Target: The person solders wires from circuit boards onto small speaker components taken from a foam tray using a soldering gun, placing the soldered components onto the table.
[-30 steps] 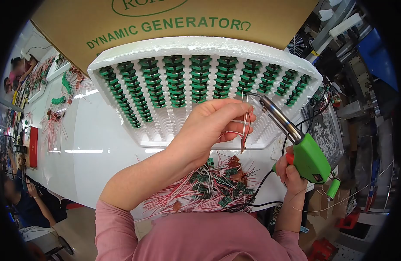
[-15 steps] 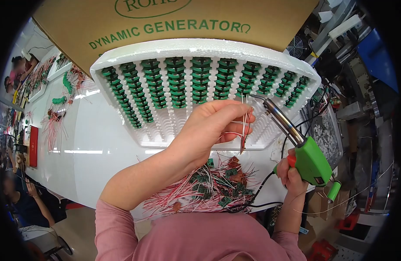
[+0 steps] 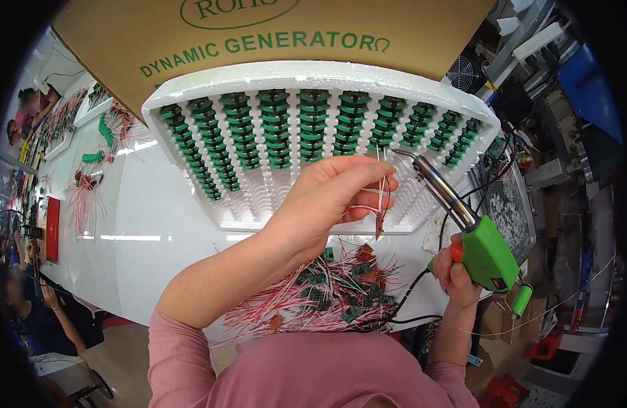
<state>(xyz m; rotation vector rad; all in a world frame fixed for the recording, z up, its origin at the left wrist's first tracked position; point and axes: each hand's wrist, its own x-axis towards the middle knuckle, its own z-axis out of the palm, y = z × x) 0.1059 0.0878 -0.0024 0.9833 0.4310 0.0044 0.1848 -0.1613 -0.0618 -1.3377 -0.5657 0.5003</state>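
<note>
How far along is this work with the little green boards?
Partway, it seems. Looking done: rows of green parts stand in the foam tray. In hand: the left hand pinches red and white wires; the right hand grips a green soldering tool, its tip near them. Apparently left: a heap of wired boards below the tray, whose lower ridges show. I cannot tell how many remain.

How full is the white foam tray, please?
The foam tray is partly filled: green parts line its upper area, while several lower slots show bare white foam.
</note>
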